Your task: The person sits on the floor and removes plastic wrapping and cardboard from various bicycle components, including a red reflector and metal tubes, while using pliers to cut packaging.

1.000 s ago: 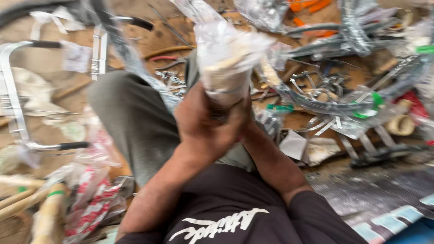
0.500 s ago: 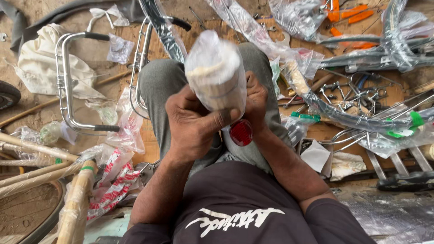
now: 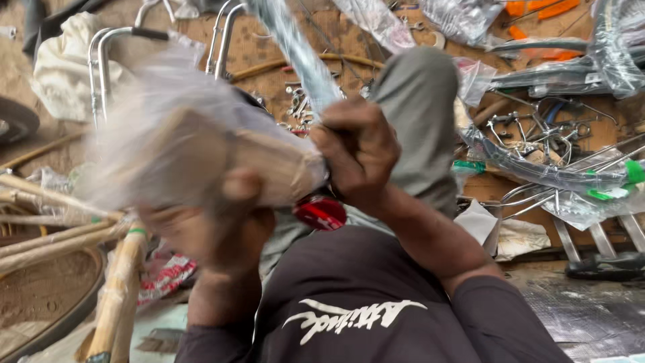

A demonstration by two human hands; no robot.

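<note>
My left hand (image 3: pixel 215 225) is blurred with motion and grips a clear plastic wrapping (image 3: pixel 168 134) pulled off to the left, over a part wrapped in brown paper (image 3: pixel 275 165). My right hand (image 3: pixel 356 151) is closed around a plastic-wrapped metal part (image 3: pixel 295 50) that runs up and away from me. Just below my right hand sits a round red reflector (image 3: pixel 321 213). My knee in grey trousers (image 3: pixel 416 101) rises behind the hands.
Chrome tubes (image 3: pixel 101 60) and a white cloth (image 3: pixel 57 67) lie at the upper left. Paper-wrapped rims (image 3: pixel 114 289) lean at the lower left. Wrapped bicycle parts, small tools (image 3: pixel 531 128) and orange pieces (image 3: pixel 537 10) cover the floor at the right.
Both hands were clasped together around the wrapped part in front of me. Now my left hand has swung left and down with the plastic wrapping, and the wrapped part has tilted over.
</note>
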